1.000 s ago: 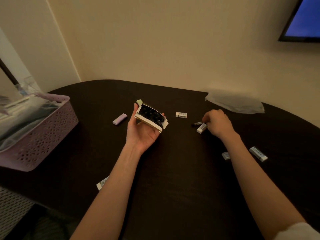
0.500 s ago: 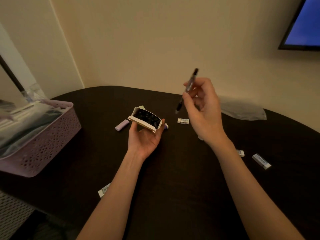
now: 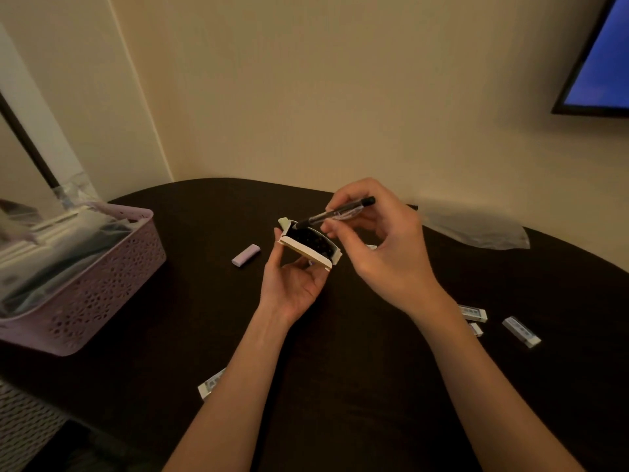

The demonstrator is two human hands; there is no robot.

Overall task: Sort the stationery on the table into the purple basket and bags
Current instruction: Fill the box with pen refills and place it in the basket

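Your right hand [image 3: 384,253] pinches a slim black pen with a clear barrel [image 3: 335,214] between thumb and fingertips, its dark tip just entering the open top of a small cream cardboard box with a dark interior [image 3: 308,245]. That box sits in your left hand [image 3: 292,287], whose grip is curled round its underside, holding it tilted with the mouth toward the pen. The step in hand looks like packing pens into their box before it goes to the basket or a bag.

The next move calls for lining the barrel up with the box's length and sliding it down among what already seems to fill the dark inside, so keep the left grip steady and the flap out of the way.

Left of the box-holding grip, a lilac eraser block [image 3: 245,254] lies on the dark counter [image 3: 340,403], and farther left stands the purple perforated plastic basket [image 3: 102,291], already holding bagged items. Beyond the right grip lies a clear plastic bag [image 3: 476,228]; nearer you, to the right of that arm, white sleeved erasers [image 3: 520,331] wait unsorted.
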